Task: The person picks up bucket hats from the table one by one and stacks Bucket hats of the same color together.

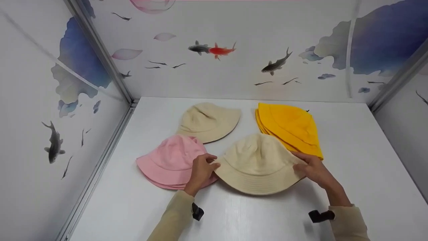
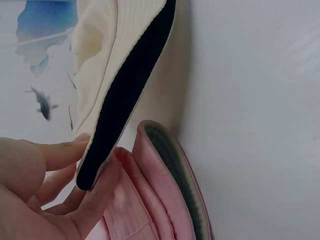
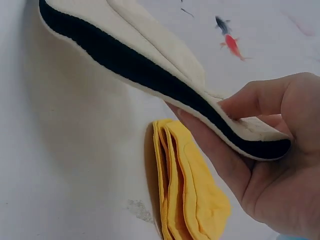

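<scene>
A cream bucket hat (image 1: 257,157) with a dark underside is held by its brim at both ends, crown up, close over the table. My left hand (image 1: 202,170) pinches the left end of the brim between thumb and fingers. At the opposite end, my right hand (image 1: 312,169) grips the brim, thumb on top and fingers beneath. Pink bucket hats (image 1: 170,160), stacked and folded flat, lie beside the left hand. Yellow bucket hats (image 1: 287,124), also stacked, lie behind the right hand; their layered brims show in the right wrist view.
Another beige bucket hat (image 1: 209,122) lies flat at the back, partly overlapped by the pink ones. The white table (image 1: 361,134) is enclosed by white panels (image 1: 227,77) printed with fish and petals. A black wrist device (image 1: 321,216) sits at the right cuff.
</scene>
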A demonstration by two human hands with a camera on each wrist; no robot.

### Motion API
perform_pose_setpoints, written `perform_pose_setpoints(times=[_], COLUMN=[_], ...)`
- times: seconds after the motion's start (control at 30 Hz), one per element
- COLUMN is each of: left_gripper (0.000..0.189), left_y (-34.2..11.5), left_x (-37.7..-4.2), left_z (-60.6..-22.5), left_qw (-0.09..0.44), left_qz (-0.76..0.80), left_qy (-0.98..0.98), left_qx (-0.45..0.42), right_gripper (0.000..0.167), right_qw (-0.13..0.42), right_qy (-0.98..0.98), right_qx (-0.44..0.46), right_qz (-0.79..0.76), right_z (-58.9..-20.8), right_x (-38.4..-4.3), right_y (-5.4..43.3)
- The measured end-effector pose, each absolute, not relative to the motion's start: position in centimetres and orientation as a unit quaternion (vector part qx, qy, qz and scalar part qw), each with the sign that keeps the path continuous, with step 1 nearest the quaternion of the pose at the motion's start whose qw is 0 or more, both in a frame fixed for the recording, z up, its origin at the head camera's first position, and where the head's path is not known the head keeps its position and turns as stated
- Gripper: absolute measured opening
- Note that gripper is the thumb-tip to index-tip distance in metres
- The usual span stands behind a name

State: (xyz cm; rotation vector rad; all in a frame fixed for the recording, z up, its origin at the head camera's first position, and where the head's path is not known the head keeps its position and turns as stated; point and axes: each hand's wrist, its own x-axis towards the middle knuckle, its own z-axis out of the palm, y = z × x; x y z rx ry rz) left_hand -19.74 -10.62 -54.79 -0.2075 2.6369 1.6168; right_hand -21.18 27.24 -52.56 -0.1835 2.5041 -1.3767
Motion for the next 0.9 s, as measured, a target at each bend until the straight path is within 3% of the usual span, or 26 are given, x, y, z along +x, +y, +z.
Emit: perform_pose_setpoints(times=[0.27,0.53,0.9], left_gripper=[0.025,0.018,0.026], left_y=[-11.9,-15.9,-19.1], left_x=[-21.2,-25.4,-29.2], left_z=[-54.3,-53.4,-52.7], left_qw=[0.018,-0.091,-0.130], left_qz=[0.495,0.426,0.379], left_qy=[0.868,0.897,0.910], left_qx=[-0.033,-0.070,-0.103], right_gripper=[0.048,0.049,0.052], right_qw=[0.120,0.117,0.130], right_qy=[0.869,0.875,0.883], right_qx=[-0.064,-0.060,-0.055], right_qz=[-0.475,-0.465,-0.448], right_z=[-53.4,-54.0,-54.2], right_x=[-21.0,-20.8,-20.9], right_y=[27.7,28.2,28.2])
